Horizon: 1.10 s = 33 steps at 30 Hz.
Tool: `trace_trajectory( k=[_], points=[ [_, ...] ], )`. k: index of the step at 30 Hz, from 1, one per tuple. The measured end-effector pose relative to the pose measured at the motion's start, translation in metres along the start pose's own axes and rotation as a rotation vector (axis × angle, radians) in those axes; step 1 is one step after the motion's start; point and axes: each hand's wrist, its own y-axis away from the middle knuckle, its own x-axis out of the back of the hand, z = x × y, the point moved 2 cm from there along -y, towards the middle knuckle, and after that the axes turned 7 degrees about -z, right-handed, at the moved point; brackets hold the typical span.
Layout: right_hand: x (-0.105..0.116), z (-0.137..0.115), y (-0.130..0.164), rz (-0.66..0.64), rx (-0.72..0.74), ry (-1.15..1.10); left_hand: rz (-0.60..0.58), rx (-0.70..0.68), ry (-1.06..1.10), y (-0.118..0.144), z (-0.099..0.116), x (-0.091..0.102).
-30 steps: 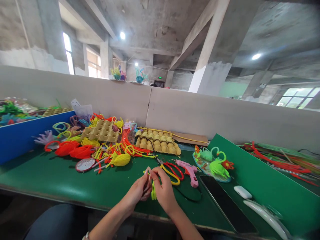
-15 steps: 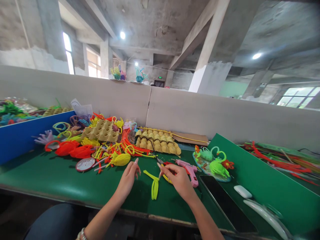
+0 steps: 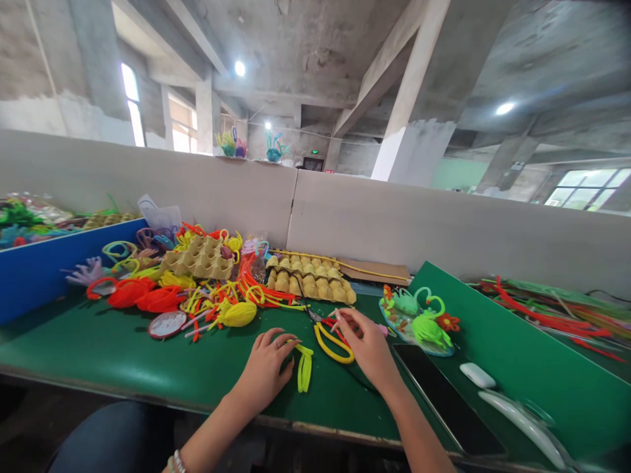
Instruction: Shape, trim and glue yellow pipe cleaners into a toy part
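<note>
My left hand (image 3: 269,364) lies low over the green tabletop. Its bent fingers touch the upper end of a folded yellow-green pipe cleaner piece (image 3: 305,371), and the thumb is apart from them. My right hand (image 3: 367,345) hovers with loosely curled, parted fingers over the red handle of the scissors (image 3: 334,343), whose yellow handle loop lies in front. I cannot tell whether the fingertips touch it. Just behind this hand a pink glue gun (image 3: 382,329) is mostly hidden.
A heap of coloured pipe cleaners, a yellow bundle (image 3: 239,314) and a small round dish (image 3: 167,324) lie left. Egg trays (image 3: 311,287) stand behind. At right are a plaque with green swans (image 3: 428,326), a phone (image 3: 446,397), a white case (image 3: 477,375) and a green divider (image 3: 473,322).
My left hand has moved right and down onto the yellow-green pipe cleaner piece. My right hand has shifted right and up, uncovering the yellow scissors handle and covering most of the glue gun.
</note>
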Motion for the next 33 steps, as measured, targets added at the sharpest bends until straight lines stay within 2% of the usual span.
trace_trajectory(
  k=[6,10,13,15,18,21,24,27,30,33],
  points=[
    [0.006,0.005,0.002,0.069,0.125,0.395,0.044,0.033,-0.095,-0.003,-0.004,0.002],
    [0.003,0.002,0.002,0.071,0.162,0.458,0.108,0.103,-0.071,-0.004,-0.004,0.014],
    [-0.006,-0.002,0.004,-0.005,0.127,0.416,0.203,0.216,0.106,-0.004,-0.007,0.023],
    [-0.017,-0.005,0.008,-0.123,0.047,0.379,0.236,0.282,0.299,-0.005,-0.011,0.025],
    [-0.038,-0.013,0.016,-0.319,-0.069,0.387,0.217,0.345,0.567,-0.007,-0.015,0.022],
    [-0.052,-0.018,0.023,-0.418,-0.152,0.402,0.164,0.371,0.733,-0.009,-0.017,0.017],
    [-0.054,-0.016,0.024,-0.491,-0.199,0.311,0.155,0.367,0.826,-0.011,-0.019,0.015],
    [-0.047,-0.009,0.019,-0.493,-0.207,0.194,0.168,0.357,0.866,-0.012,-0.02,0.015],
    [-0.039,-0.002,0.013,-0.411,-0.209,0.03,0.161,0.36,0.883,-0.011,-0.021,0.016],
    [-0.035,-0.001,0.007,-0.31,-0.171,-0.147,0.152,0.377,0.742,-0.008,-0.02,0.016]
  ],
)
